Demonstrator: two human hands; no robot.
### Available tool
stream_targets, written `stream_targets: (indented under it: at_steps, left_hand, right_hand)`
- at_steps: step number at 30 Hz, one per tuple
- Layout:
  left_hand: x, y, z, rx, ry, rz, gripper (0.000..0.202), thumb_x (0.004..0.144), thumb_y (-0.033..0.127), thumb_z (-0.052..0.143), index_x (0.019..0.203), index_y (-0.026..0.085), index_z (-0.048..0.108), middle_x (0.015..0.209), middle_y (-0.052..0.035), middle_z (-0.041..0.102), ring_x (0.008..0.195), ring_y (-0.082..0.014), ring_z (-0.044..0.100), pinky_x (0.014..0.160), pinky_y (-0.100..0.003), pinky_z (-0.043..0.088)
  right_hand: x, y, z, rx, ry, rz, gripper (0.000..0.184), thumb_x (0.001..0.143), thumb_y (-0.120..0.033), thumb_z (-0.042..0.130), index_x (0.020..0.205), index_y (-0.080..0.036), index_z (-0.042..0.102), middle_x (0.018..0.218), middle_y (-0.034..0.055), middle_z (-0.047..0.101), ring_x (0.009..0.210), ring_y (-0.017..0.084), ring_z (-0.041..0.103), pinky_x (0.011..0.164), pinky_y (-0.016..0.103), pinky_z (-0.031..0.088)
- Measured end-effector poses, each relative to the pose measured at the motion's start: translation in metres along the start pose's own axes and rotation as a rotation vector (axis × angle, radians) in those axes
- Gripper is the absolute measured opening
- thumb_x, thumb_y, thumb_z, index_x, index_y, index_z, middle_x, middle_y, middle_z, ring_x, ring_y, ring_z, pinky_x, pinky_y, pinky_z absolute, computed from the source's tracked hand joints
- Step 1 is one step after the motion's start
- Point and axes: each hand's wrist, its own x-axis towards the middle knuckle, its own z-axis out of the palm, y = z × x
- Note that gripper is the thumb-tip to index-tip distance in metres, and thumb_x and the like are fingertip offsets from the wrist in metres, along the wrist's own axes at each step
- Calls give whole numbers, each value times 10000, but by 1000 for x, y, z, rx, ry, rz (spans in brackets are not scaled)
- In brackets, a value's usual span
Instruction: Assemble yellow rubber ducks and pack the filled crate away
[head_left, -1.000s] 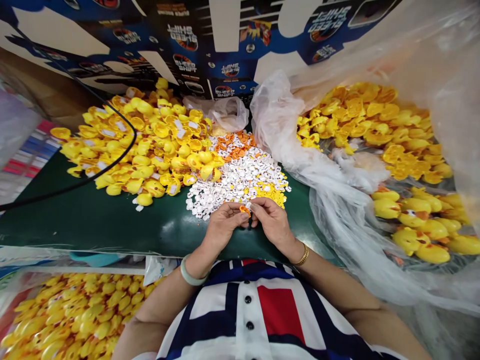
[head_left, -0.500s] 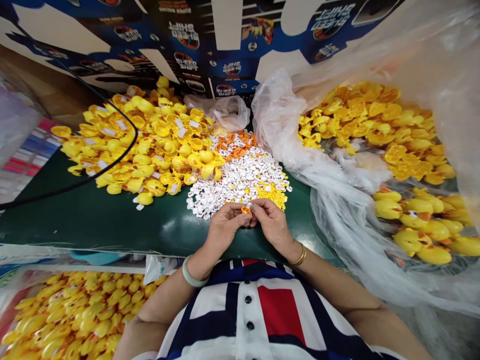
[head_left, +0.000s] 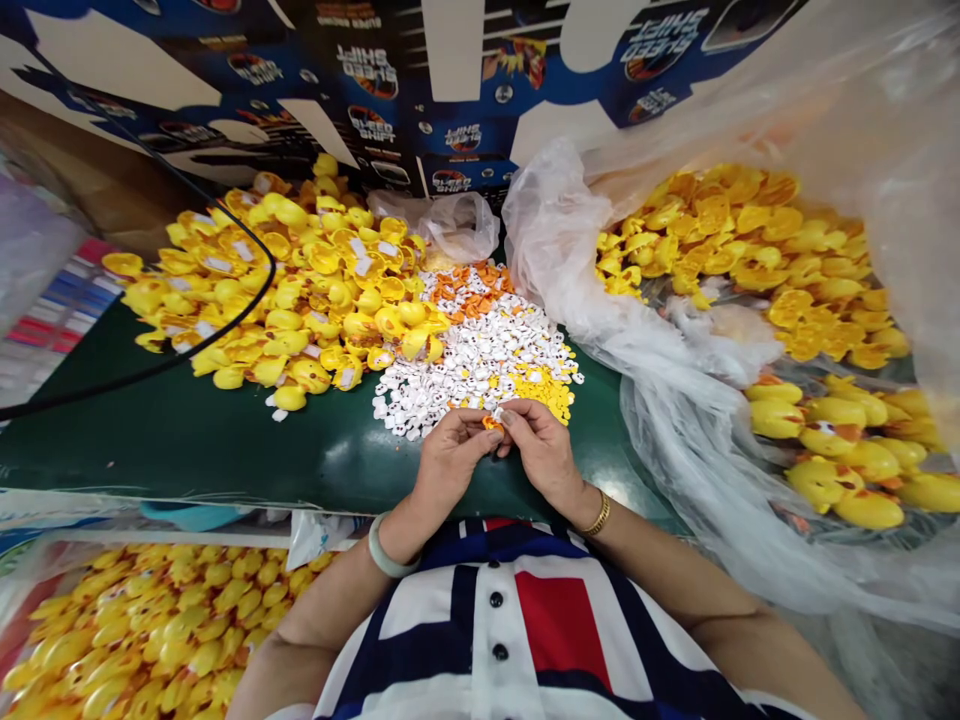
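Both hands meet over the green table (head_left: 225, 440), left hand (head_left: 448, 462) and right hand (head_left: 546, 450) pinching one small orange piece (head_left: 491, 424) between their fingertips. It sits just in front of the pile of white pieces (head_left: 472, 365), yellow ducks (head_left: 292, 290) heaped further left

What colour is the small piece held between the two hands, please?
The small piece is orange, seen best in the head view.

The single head-worn camera looked forward and steeply down from above the person's chest. It sat close over the left hand (head_left: 446, 462) and right hand (head_left: 545, 452) at the green table (head_left: 187, 440).
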Motion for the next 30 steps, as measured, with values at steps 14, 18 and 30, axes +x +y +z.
stream_targets:
  at_steps: [14,18,30]
  left_hand:
    - [7,-3,-8,-222,15,-188,271,711,312,818,863,154,659,737,-11,712,610,-114,654,623,-242,540]
    - [7,-4,-6,-288,-24,-224,297,710,347,821,886,154,681,799,-20,709,683,-120,663,681,-256,551]
    - [75,62,-82,1457,212,621,400,933,340,538,1290,169,593,1264,-198,561,1141,-338,509,973,-503,407]
  right_hand:
    - [1,-2,-14,-416,-181,-406,311,902,-393,639,1181,-254,639,965,39,623,818,159,622,675,300,564]
    - [3,-10,-17,-603,-156,-580,314,905,-310,657,1203,-233,600,929,39,600,812,164,601,709,318,545]
    - [57,-50,-45,-1304,-246,-624,279,980,-377,496,1117,-174,629,922,86,644,818,212,623,694,314,478]
